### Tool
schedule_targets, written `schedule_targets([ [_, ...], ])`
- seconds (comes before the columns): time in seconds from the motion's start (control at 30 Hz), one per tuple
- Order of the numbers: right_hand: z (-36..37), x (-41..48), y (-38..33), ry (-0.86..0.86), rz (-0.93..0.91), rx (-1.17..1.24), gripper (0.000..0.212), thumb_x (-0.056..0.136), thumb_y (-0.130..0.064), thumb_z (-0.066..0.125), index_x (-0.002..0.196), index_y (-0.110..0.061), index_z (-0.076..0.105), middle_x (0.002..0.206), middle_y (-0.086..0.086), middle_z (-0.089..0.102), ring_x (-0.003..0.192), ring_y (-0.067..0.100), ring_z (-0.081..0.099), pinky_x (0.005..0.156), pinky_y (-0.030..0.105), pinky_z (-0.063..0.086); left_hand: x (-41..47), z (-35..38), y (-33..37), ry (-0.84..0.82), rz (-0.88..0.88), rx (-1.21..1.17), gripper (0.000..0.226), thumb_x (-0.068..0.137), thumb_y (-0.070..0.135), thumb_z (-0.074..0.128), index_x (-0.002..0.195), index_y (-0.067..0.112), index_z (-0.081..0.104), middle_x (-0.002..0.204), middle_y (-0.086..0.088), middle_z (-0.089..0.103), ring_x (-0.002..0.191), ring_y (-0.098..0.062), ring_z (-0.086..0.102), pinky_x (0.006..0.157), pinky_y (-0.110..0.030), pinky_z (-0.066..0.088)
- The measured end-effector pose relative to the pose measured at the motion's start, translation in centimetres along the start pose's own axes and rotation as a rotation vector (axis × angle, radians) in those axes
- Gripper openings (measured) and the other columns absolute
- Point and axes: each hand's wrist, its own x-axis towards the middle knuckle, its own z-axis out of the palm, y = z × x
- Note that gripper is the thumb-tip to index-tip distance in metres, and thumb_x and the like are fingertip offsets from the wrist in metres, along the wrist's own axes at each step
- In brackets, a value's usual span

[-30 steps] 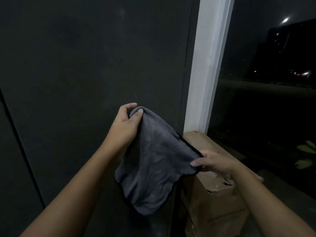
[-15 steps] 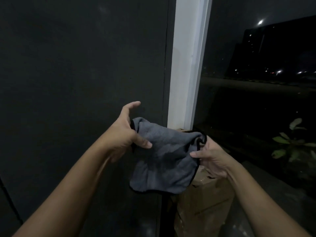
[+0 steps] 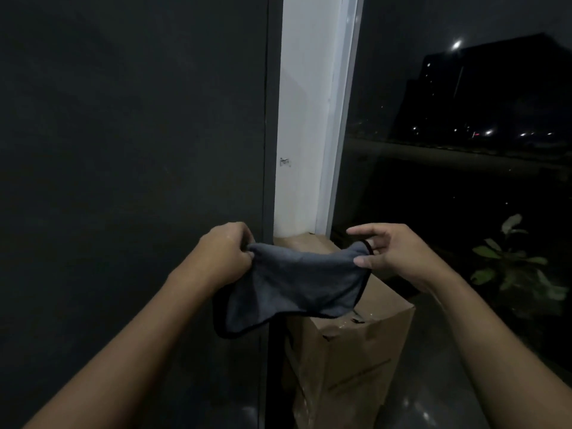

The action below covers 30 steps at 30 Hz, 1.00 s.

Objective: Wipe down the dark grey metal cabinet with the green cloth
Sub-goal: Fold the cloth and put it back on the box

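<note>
I can read no text, label, brand or number anywhere in my view. The box (image 3: 356, 360) carries a few faint dark marks and lines on its side, too dim and blurred for me to make out as letters.

The floor (image 3: 433, 397) is dark and glossy, with small glints of light on it. A brown cardboard box (image 3: 349, 351) stands upright on it, just beside the right edge of the dark grey cabinet (image 3: 123, 150); its base is out of view. A leafy plant (image 3: 513, 267) stands further right.
</note>
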Motion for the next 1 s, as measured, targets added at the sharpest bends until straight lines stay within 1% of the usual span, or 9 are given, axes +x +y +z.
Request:
schedule_targets([
  [0.13,-1.9,0.4,0.3,-0.146,-0.004,-0.21,0.052,0.075,-0.01,0.087,0.118,-0.034,0.07,0.09,-0.011,0.075,0.086,-0.005,0.07,0.066,0.009,0.051,1.5,1.1,1.8,-0.003,0.053,0.176,0.005,0.1,0.025,0.05,0.1,0.029,0.054,0.1,0.001,0.057,0.083,-0.016,0.054,0.063,-0.029,0.042],
  [0.3,-3.4,1.9,2.5,-0.067,-0.003,-0.54,0.006,0.095,-0.035,0.068,0.096,-0.037,0.074,0.088,-0.013,0.069,0.087,0.007,0.066,0.08,0.032,0.057,3.4,2.6,3.8,0.019,0.012,0.303,0.017,0.1,0.04,0.049,0.1,0.023,0.051,0.103,-0.005,0.059,0.088,-0.024,0.056,0.075,-0.038,0.049],
  [0.37,-3.9,2.8,3.4,-0.039,0.041,-0.773,0.017,0.096,-0.048,0.06,0.082,-0.039,0.064,0.097,-0.018,0.066,0.105,0.017,0.062,0.098,0.048,0.048,4.1,3.4,4.8,0.045,0.013,0.367,0.018,0.1,0.04,0.049,0.099,0.022,0.05,0.108,-0.008,0.061,0.091,-0.027,0.057,0.074,-0.036,0.045],
  [0.43,-4.5,3.8,4.6,-0.01,0.083,-0.812,0.025,0.094,-0.051,0.062,0.073,-0.038,0.062,0.125,-0.016,0.058,0.139,0.028,0.041,0.113,0.053,0.031,4.5,4.1,5.7,0.069,0.014,0.432,0.022,0.099,0.041,0.049,0.104,0.02,0.054,0.113,-0.008,0.063,0.1,-0.031,0.06,0.074,-0.035,0.044],
  [0.5,-5.1,4.7,5.7,0.014,0.086,-0.642,0.029,0.09,-0.045,0.07,0.066,-0.029,0.066,0.117,-0.005,0.066,0.128,0.025,0.054,0.099,0.046,0.045,5.0,4.7,6.7,0.08,0.009,0.487,0.026,0.097,0.041,0.052,0.108,0.019,0.059,0.113,-0.008,0.064,0.103,-0.031,0.061,0.076,-0.036,0.047],
  [0.53,-5.4,5.1,6.4,0.023,0.082,-0.532,0.032,0.089,-0.04,0.072,0.063,-0.023,0.065,0.095,0.0,0.07,0.102,0.022,0.066,0.08,0.039,0.052,5.5,5.0,7.1,0.089,0.015,0.499,0.026,0.096,0.039,0.054,0.107,0.016,0.061,0.11,-0.009,0.065,0.1,-0.032,0.062,0.077,-0.036,0.049],
  [0.6,-5.6,5.6,7.3,0.055,0.074,-0.436,0.034,0.091,-0.035,0.072,0.062,-0.019,0.064,0.067,0.0,0.063,0.067,0.016,0.063,0.06,0.034,0.049,6.5,5.8,7.9,0.121,0.04,0.464,0.023,0.093,0.033,0.057,0.097,0.011,0.061,0.101,-0.011,0.065,0.087,-0.032,0.06,0.071,-0.035,0.05],
  [0.9,-5.2,7.0,11.2,0.153,0.141,-0.462,0.027,0.088,-0.042,0.063,0.075,-0.019,0.065,0.074,0.0,0.065,0.07,0.02,0.063,0.062,0.036,0.052,10.9,12.3,9.5,0.196,-0.115,0.154,0.023,0.086,0.03,0.062,0.082,0.008,0.064,0.081,-0.009,0.062,0.075,-0.03,0.062,0.064,-0.034,0.053],
  [1.0,-3.7,6.7,10.9,0.122,0.098,-0.355,0.03,0.088,-0.041,0.064,0.072,-0.015,0.063,0.073,0.003,0.065,0.07,0.021,0.064,0.061,0.037,0.053,12.1,14.6,10.5,0.185,-0.168,0.033,0.034,0.086,0.032,0.067,0.066,0.005,0.057,0.065,-0.007,0.057,0.062,-0.024,0.056,0.052,-0.028,0.04],
])
